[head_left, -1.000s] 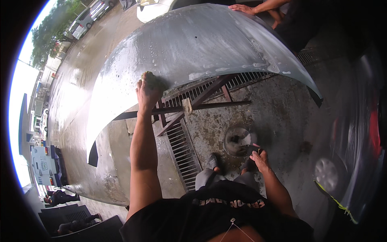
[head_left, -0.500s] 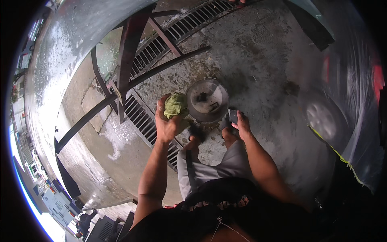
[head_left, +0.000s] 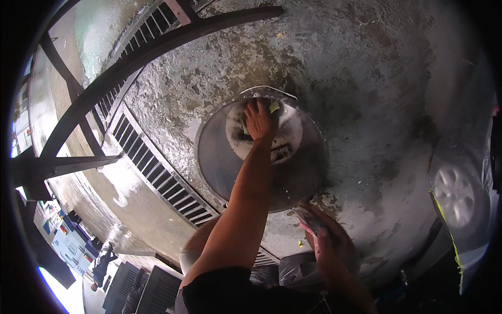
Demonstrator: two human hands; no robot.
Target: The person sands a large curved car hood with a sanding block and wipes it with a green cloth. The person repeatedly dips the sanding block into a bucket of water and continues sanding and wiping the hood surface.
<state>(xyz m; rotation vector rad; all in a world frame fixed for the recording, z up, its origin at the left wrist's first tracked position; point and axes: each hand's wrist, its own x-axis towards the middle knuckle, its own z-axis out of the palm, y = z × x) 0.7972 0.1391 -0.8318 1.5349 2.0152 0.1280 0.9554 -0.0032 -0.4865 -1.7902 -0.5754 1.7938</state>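
A grey metal bucket [head_left: 217, 167] with a wire handle stands on the floor in front of me, holding murky liquid. My left hand [head_left: 260, 121] reaches down inside it, fingers curled. A bit of the yellow-green cloth [head_left: 274, 107] shows beside those fingers; the hand hides the rest. A small dark block [head_left: 281, 153] lies in the bucket, nearer me than the hand. By my right knee, my right hand [head_left: 322, 242] is closed round a flat grey block [head_left: 307, 217], whose far end sticks out towards the bucket.
A metal floor grate [head_left: 157, 170] runs diagonally on the left. Dark metal stand legs [head_left: 99, 104] cross above it. The concrete floor [head_left: 361, 125] looks wet and stained. Plastic sheeting [head_left: 478, 209] covers a wheel [head_left: 454, 196] at the right. Another person [head_left: 103, 264] is far off, lower left.
I have bent lower, so the bucket appears larger. My left hand has gone from beside the bucket into it with the cloth. My right hand, still holding the block, has drawn back beside my knee.
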